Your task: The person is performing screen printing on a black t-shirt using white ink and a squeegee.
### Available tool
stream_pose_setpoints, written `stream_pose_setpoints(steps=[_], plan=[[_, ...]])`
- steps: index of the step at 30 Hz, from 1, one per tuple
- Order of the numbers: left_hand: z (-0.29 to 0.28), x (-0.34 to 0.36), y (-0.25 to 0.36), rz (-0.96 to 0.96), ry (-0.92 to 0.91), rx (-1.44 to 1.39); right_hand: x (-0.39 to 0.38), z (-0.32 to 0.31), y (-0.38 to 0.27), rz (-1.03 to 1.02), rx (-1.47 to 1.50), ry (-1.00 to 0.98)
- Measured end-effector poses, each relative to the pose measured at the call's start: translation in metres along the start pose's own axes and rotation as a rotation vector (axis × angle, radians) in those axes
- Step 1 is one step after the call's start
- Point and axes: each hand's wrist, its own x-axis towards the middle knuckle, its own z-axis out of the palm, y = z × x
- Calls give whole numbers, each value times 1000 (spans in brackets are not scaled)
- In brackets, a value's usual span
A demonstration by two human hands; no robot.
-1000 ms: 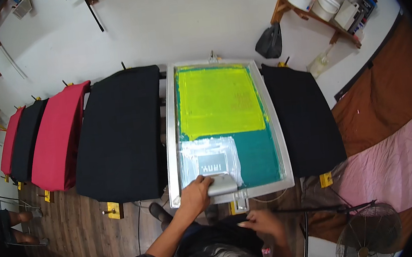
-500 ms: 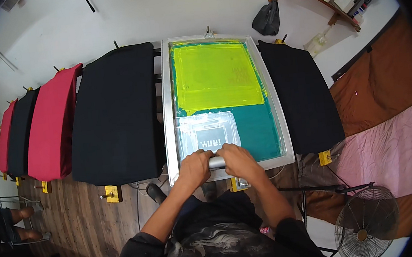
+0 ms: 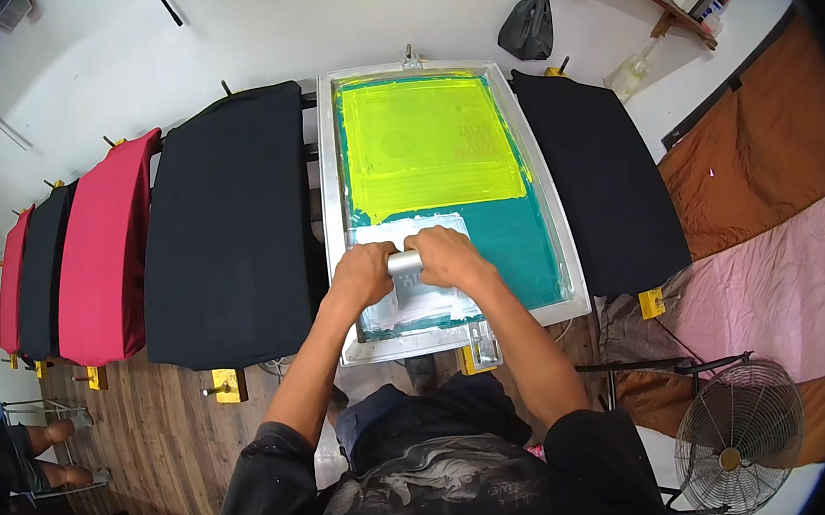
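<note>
A silver squeegee [image 3: 403, 263] lies crosswise over the near left part of a screen printing frame [image 3: 577, 280]. My left hand [image 3: 364, 275] wraps round its left end, and my right hand [image 3: 448, 256] grips the right end. Beneath them is a patch of white ink [image 3: 388, 312] on the green mesh [image 3: 513, 257]. The squeegee's blade is hidden under my hands. Across the far half of the mesh spreads a yellow-green rectangle of ink [image 3: 411, 147]. The metal frame rests over a board in the row.
Left of the screen stands a large board in black fabric [image 3: 224, 232], then red [image 3: 111, 254] and black ones beyond. Another black-covered board [image 3: 606, 187] is at the right. A fan [image 3: 738, 439] stands at lower right. A seated person's legs [image 3: 51, 454] show at left.
Both hands have pushed the squeegee away from me, from the screen's near edge to the far part of the white patch. White ink now shows behind it.
</note>
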Motion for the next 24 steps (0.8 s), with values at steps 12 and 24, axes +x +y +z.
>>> stream_pose_setpoints(steps=[12,24], plan=[[-4,-26,28,39,-252,-62,-43,-6,4,-10,113,-140],[18,36,24,93,-17,31,-4,-7,47,24,76,76]])
